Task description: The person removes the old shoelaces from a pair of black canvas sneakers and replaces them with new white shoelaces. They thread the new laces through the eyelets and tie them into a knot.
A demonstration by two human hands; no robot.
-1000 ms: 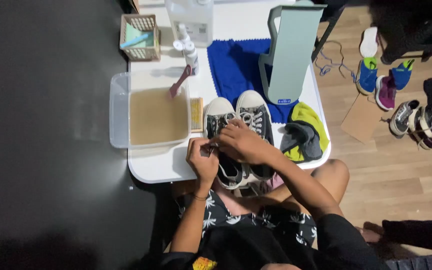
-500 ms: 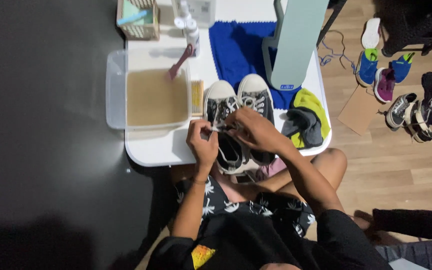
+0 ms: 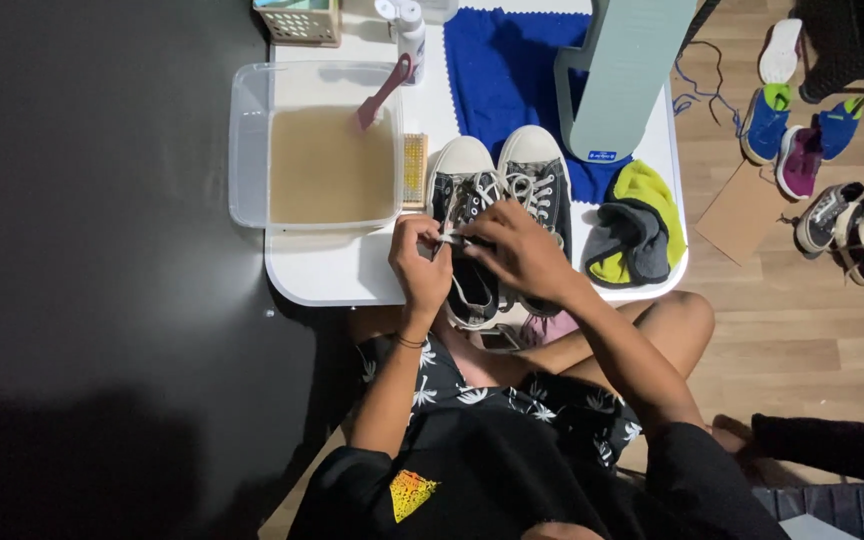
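Observation:
Two black high-top sneakers with white toe caps stand side by side on the white table (image 3: 332,275): the left sneaker (image 3: 457,185) and the right sneaker (image 3: 542,180). My left hand (image 3: 420,262) pinches the white lace (image 3: 449,238) of the left sneaker over its tongue. My right hand (image 3: 517,250) reaches across the right sneaker and grips the same lace, fingertips meeting my left hand's. Both heels hang past the table's near edge, above my lap.
A clear plastic tub (image 3: 317,150) of murky water holds a pink brush (image 3: 382,92). A small scrub brush (image 3: 414,168), a blue towel (image 3: 502,70), a grey-and-yellow cloth (image 3: 637,228), a pale green board (image 3: 627,75) and a basket (image 3: 297,18) share the table. Several shoes (image 3: 822,150) lie on the wooden floor at the right.
The view has drifted slightly. Both hands stay at the left sneaker's lace, with the fingers shifting a little along it.

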